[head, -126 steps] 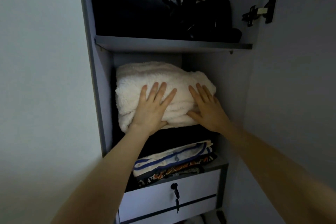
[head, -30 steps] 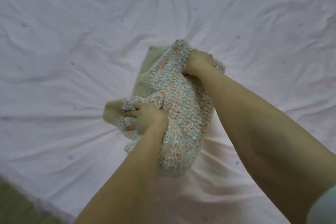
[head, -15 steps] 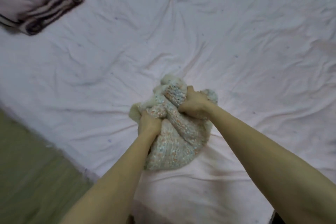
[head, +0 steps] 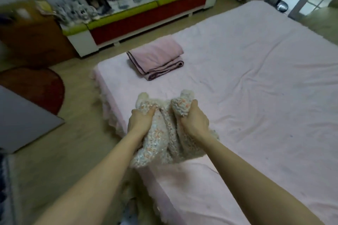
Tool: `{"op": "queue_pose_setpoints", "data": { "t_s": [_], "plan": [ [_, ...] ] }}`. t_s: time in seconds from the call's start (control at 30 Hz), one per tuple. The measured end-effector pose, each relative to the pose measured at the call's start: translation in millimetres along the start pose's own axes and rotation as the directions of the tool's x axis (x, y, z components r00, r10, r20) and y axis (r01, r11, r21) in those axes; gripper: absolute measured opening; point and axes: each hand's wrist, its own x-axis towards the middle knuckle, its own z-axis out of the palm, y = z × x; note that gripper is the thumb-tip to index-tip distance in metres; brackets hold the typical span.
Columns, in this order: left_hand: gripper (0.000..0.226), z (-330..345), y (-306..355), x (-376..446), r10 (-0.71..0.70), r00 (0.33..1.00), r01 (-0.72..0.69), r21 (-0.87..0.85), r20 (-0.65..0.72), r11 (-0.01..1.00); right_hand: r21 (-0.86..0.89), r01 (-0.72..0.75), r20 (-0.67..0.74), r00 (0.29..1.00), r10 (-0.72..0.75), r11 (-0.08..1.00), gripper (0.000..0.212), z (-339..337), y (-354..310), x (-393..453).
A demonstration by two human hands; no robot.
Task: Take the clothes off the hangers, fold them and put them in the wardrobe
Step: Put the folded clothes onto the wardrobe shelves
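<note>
We held the knitted garment [head: 161,139] bunched in both hands above the near left corner of the bed [head: 256,82]. Left hand [head: 140,121] and right hand [head: 194,121] each had a closed grip on a gathered fold near its top, likely so it would travel as one bundle. A folded pink blanket [head: 157,57] lay farther off on the bed.

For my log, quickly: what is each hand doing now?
Left hand: closed, gripping the knitted sweater.
Right hand: closed, gripping the same sweater.
</note>
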Motion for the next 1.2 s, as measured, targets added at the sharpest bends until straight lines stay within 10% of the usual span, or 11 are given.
{"op": "queue_pose_setpoints", "data": {
  "t_s": [0.27, 0.53, 0.87, 1.2],
  "plan": [
    [0.08, -139.2, -3.6, 144.1, -0.027, 0.99, 0.01, -0.123, -0.141, 0.992, 0.328, 0.216, 0.296, 0.901, -0.318, 0.919, 0.086, 108.6, -177.3, 91.7],
    [0.074, -291.0, -42.4, 236.4, -0.23, 0.939, 0.186, -0.185, -0.256, 0.965, 0.058, 0.486, 0.391, 0.793, -0.468, 0.872, 0.042, 161.6, -374.2, 114.8],
    [0.061, -453.4, -196.2, 212.3, -0.466, 0.76, 0.139, -0.588, -0.453, 0.797, 0.08, 0.848, 0.68, 0.338, -0.651, 0.524, 0.066, 296.0, -553.5, 68.6],
    [0.052, -512.5, -400.0, 174.8, -0.888, 0.372, -0.013, -0.958, -0.271, 0.287, 0.361, 0.854, 0.828, -0.109, -0.549, 0.376, 0.072, 517.9, -691.4, -32.4]
  ]
}}
